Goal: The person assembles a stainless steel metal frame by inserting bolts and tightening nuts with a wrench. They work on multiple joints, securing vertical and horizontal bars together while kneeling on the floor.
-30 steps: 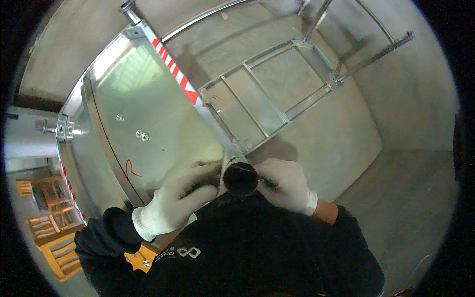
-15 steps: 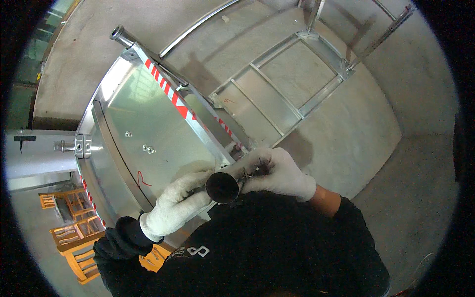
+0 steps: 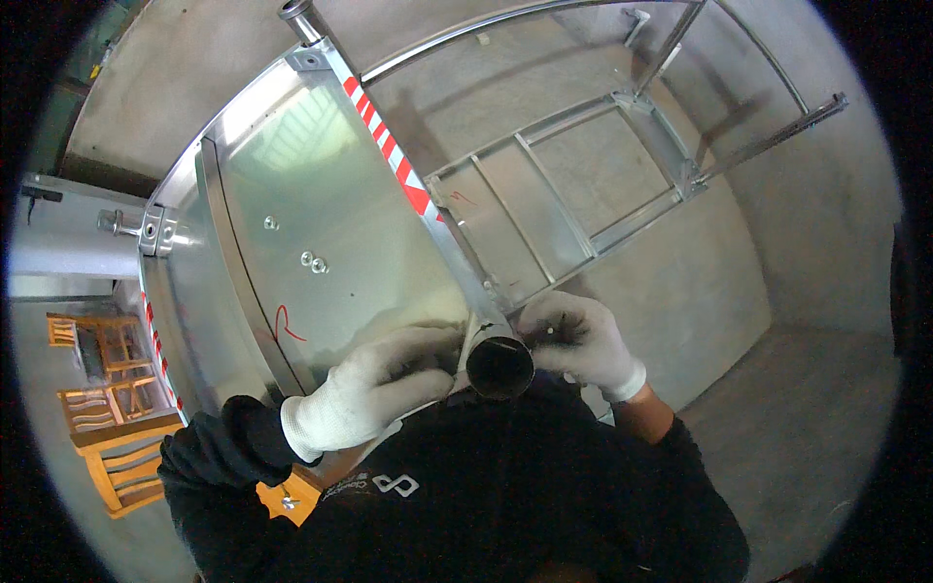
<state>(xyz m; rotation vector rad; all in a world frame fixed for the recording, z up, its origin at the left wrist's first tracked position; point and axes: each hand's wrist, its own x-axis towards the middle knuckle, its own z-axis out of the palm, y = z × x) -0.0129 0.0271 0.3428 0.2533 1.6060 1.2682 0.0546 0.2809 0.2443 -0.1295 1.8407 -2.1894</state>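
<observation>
Looking down at the tube (image 3: pixel 494 352) here, and it's sitting at the near end of the panel's taped edge, with its dark open mouth facing us. Our left hand (image 3: pixel 379 384) is resting at its left side: the fingers are curving, the thumb is lying apart from them, so it's looking kind of half open. The tips are sitting right by the metal, but we're not managing to tell whether they're gripping it. Our right hand (image 3: pixel 578 340) is sitting just beside the tube on the other side, fingers bent. A tiny bright speck (image 3: pixel 551 330) is showing there, too small for us to make out, so we're not able to tell what that hand is holding, if anything.

The panel (image 3: pixel 364 219) is spreading out to the left, and it's carrying some bolts (image 3: pixel 313 262) and a red scribble (image 3: pixel 285 325). Red-and-white tape (image 3: pixel 391 153) is running along the edge beyond the tube. A metal frame (image 3: pixel 526 142) is showing past that to the right, and a curved rail (image 3: pixel 457 35) is running across the top. Over on the far left, wooden chairs (image 3: pixel 121 437) are standing close together.
</observation>
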